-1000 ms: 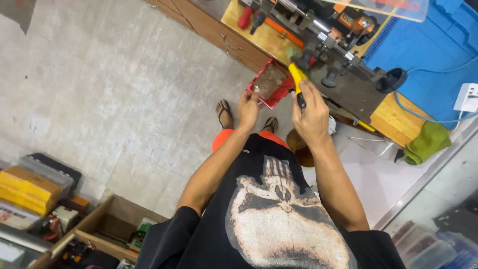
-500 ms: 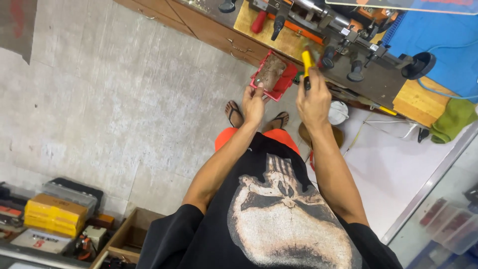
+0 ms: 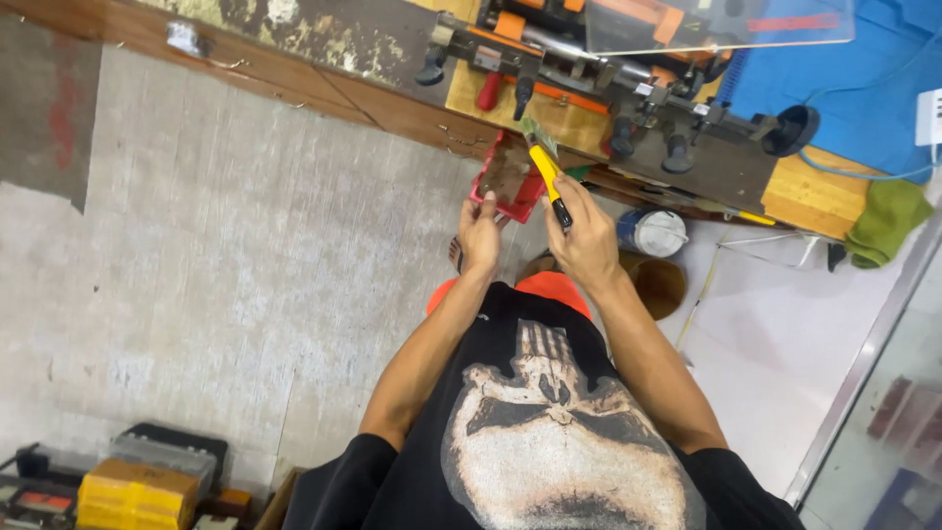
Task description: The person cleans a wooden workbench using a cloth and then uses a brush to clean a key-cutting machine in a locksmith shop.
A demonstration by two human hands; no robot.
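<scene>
My left hand [image 3: 481, 236] grips the near edge of a small red tray [image 3: 506, 177] that sits tilted at the front of a wooden workbench [image 3: 559, 123]. My right hand [image 3: 584, 236] is closed around a brush with a yellow and black handle [image 3: 548, 182]; its bristles point at the bench edge just beside the tray. A machine with black knobs and orange parts [image 3: 638, 108] stands on the bench behind the tray. My black shirt with a pale print fills the lower middle of the view.
A blue cloth [image 3: 834, 88] and a green rag [image 3: 888, 221] lie at the right of the bench. A blue-and-white can [image 3: 653, 233] stands under it. Yellow and black cases [image 3: 137, 481] sit on the concrete floor at lower left. A glass panel edges the right side.
The view has shifted so the bench sits lower and closer. Both hands stay on the tray and the brush, and the brush now tilts with its bristles up toward the bench edge.
</scene>
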